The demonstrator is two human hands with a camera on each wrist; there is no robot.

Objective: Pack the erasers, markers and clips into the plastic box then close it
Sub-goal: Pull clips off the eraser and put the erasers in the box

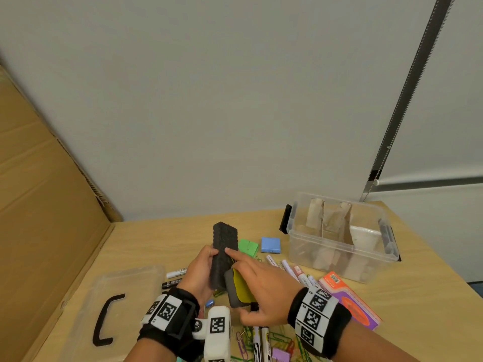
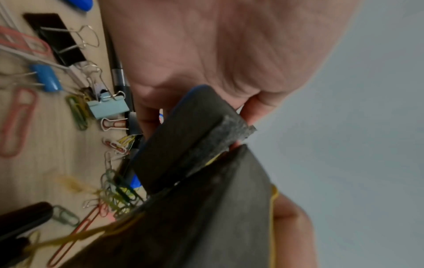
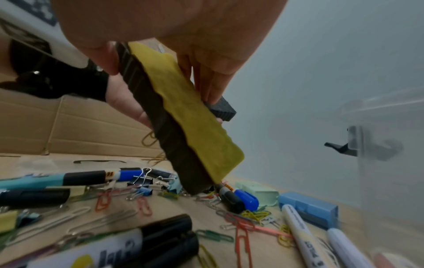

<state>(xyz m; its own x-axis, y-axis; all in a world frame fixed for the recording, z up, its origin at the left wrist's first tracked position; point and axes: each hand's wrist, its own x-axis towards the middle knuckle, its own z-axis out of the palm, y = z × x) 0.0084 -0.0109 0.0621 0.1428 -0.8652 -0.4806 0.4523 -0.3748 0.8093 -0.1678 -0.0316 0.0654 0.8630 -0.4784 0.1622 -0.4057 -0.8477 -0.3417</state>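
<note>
My left hand [image 1: 202, 267] grips a black foam eraser [image 1: 224, 253] upright above the table. My right hand [image 1: 264, 286] holds a second eraser with a yellow felt face [image 1: 241, 288] pressed against it, index finger stretched onto the black one. In the right wrist view the yellow-faced eraser [image 3: 195, 116] sits between thumb and fingers. In the left wrist view the black eraser [image 2: 190, 137] lies under my palm. The clear plastic box [image 1: 308, 246] stands open at the right with brown dividers inside. Its lid [image 1: 122, 283] lies at the left. Markers [image 1: 290, 270] and paper clips [image 1: 277, 340] lie scattered below my hands.
A green case [image 1: 248, 247] and a blue case [image 1: 271, 244] lie behind the hands. An orange and purple packet [image 1: 350, 299] lies at the right. A cardboard sheet [image 1: 39, 205] leans along the left. Binder clips [image 2: 107, 108] and markers [image 3: 302, 234] crowd the near table.
</note>
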